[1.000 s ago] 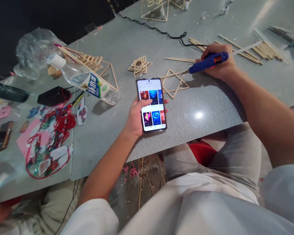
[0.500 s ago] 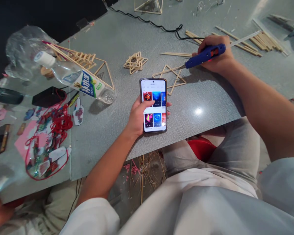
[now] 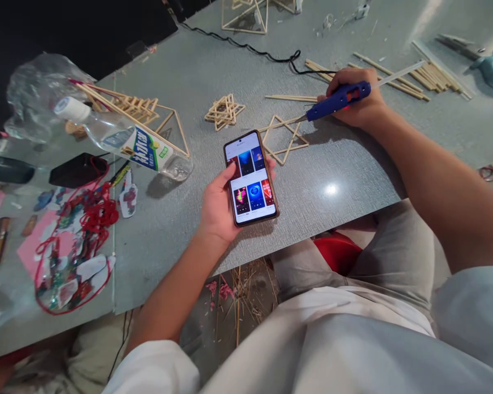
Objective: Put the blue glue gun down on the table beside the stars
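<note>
The grey tabletop (image 3: 168, 219) is carrying everything here, and two hands are working above it. The right hand (image 3: 357, 104) is gripping a blue glue gun (image 3: 332, 104), whose long axis is running from upper right down leftward to the star. The left hand (image 3: 216, 210) is holding a smartphone (image 3: 251, 183) face up, its top end tilting slightly left, with the fingers wrapping around its far side. The flat wooden six-pointed star frame (image 3: 292, 143) is lying between the hands, beyond the phone and to the left of the right hand; the left fingertips are sitting nearer to it than the right hand's. The metal nozzle (image 3: 303, 118) is reaching its upper right point; whether they are touching, I cannot tell.
</note>
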Tool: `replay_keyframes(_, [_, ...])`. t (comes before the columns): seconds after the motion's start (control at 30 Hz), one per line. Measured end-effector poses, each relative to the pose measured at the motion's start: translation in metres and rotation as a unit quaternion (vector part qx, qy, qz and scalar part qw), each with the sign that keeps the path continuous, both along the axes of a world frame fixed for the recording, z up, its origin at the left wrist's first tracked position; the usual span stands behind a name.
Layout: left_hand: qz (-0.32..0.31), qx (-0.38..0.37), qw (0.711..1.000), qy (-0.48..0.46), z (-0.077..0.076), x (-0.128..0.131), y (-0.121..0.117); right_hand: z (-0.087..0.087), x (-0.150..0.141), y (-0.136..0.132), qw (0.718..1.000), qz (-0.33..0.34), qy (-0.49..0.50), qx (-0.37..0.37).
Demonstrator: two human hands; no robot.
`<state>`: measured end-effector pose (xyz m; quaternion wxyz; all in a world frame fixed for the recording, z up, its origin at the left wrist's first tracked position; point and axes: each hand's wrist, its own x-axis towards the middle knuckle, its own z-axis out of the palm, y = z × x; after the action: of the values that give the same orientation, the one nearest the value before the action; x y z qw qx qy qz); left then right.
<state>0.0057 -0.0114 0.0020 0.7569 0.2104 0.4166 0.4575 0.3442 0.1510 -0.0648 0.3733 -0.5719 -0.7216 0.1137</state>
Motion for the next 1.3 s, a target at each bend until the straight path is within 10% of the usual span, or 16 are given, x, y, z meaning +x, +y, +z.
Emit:
replay_keyframes(0.37, [-0.138, 0.022, 0.987, -0.079, -0.006, -0.008, -0.012, -0.002, -0.002, 0.0, 1.0, 0.005, 0.026, 0.012])
replay_keyframes(0.7, [-0.108, 0.134, 0.985, -0.023, -0.011, -0.003, -0.015, -0.006, -0.003, -0.002, 0.998, 0.019, 0.037, 0.042])
replay_keyframes(1.3, [-0.118, 0.07, 0.99, 0.025, -0.027, 0.006, -0.012, -0.01, 0.0, 0.004, 0.999, 0.024, 0.03, 0.025])
